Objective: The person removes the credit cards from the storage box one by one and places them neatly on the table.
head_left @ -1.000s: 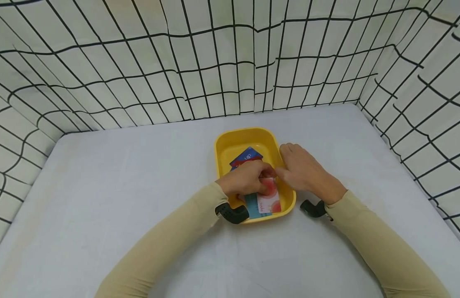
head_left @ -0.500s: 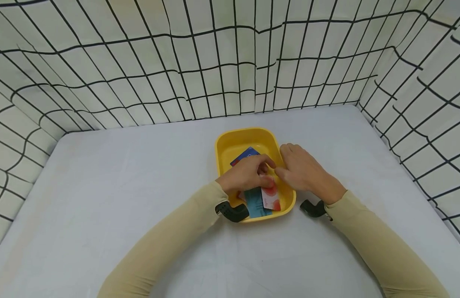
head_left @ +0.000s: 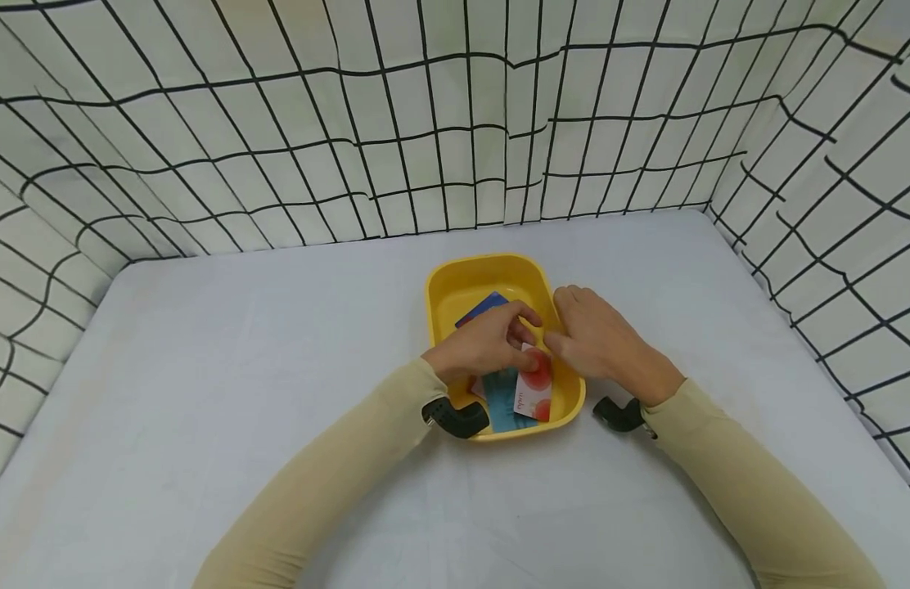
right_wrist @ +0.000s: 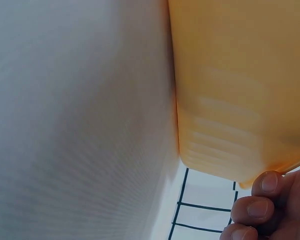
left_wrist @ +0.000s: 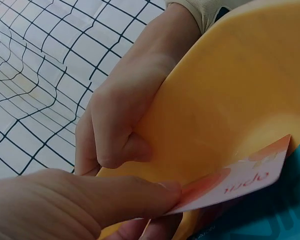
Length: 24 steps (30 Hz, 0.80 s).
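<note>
A yellow tray [head_left: 458, 274] stands on the white table with several cards inside. My left hand [head_left: 484, 339] reaches over it and pinches a white card with red circles [head_left: 533, 394] by one end, thumb on top. In the left wrist view this card [left_wrist: 240, 177] slants above a teal card [left_wrist: 270, 217]. The dark blue card [head_left: 482, 306] lies farther back, partly hidden by the left hand. My right hand [head_left: 602, 339] grips the tray's right rim, thumb inside; in the right wrist view its curled fingers [right_wrist: 257, 209] are outside the wall.
Black wire mesh [head_left: 440, 139] over white sheeting stands along the back and both sides of the table [head_left: 278, 343]. A dark curved device [head_left: 458, 419] sits at the left wrist, and a similar dark device [head_left: 619, 414] at the right.
My left hand has shifted slightly up and back, its index finger lifting and covering more of the dark blue card. The white-and-red card has tilted in its pinch. The right hand stays on the rim.
</note>
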### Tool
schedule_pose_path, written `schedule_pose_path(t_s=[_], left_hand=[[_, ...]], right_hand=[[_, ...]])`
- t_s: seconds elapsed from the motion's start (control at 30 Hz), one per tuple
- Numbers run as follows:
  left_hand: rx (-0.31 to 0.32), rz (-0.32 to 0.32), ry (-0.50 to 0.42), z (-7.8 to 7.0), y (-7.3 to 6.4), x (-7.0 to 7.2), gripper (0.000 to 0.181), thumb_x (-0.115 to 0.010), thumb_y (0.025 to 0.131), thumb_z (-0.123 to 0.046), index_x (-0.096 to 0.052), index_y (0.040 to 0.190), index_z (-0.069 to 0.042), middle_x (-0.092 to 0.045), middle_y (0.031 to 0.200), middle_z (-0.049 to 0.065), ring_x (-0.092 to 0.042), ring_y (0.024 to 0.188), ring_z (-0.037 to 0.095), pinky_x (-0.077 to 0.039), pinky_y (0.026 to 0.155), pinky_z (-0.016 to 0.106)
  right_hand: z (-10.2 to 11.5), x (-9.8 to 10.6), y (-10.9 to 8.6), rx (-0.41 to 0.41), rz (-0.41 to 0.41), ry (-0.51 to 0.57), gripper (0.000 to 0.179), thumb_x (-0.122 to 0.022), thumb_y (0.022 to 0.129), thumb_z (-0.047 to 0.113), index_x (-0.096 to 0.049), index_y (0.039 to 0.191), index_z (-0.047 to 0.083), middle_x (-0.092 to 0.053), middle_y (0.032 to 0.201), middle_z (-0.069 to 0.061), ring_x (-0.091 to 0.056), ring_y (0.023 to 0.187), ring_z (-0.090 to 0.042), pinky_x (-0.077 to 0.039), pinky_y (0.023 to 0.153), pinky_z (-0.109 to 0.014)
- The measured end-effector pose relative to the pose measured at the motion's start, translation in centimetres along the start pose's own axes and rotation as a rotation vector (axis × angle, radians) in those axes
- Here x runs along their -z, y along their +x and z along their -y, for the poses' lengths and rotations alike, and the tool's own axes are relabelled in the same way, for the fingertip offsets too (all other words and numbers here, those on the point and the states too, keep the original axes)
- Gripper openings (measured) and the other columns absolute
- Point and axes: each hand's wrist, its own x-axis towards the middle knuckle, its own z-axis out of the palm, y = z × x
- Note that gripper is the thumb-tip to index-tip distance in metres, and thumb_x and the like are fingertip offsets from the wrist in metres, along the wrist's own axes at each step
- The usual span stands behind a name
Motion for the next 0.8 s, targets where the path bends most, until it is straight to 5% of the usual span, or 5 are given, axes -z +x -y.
schedule_pose_path(t_s=[0.3, 0.8], left_hand=[[0.046, -0.034, 0.014, -0.11, -0.26, -0.02, 0.052, -0.082, 0.088, -0.017, -0.054, 0.132, -0.015, -0.068, 0.108, 0.005, -0.065, 0.097, 0.02, -0.056, 0.083, 0.026], [0.043, 0.037, 0.009, -0.24, -0.5, 0.11, 0.02, -0.069, 0.099, -0.017, -0.067, 0.118, -0.015, -0.066, 0.114, 0.007, -0.068, 0.093, 0.02, -0.063, 0.08, 0.028]], right_hand=[[-0.03, 0.03, -0.2, 0.004, -0.011, 0.009, 0.02, -0.053, 0.088, 0.023, -0.052, 0.098, 0.004, -0.045, 0.082, -0.008, -0.047, 0.081, -0.024, -0.035, 0.067, -0.033], [0.03, 0.04, -0.16, -0.003, -0.011, 0.006, 0.022, -0.053, 0.089, 0.024, -0.052, 0.099, 0.005, -0.046, 0.082, -0.008, -0.047, 0.082, -0.025, -0.036, 0.069, -0.034]])
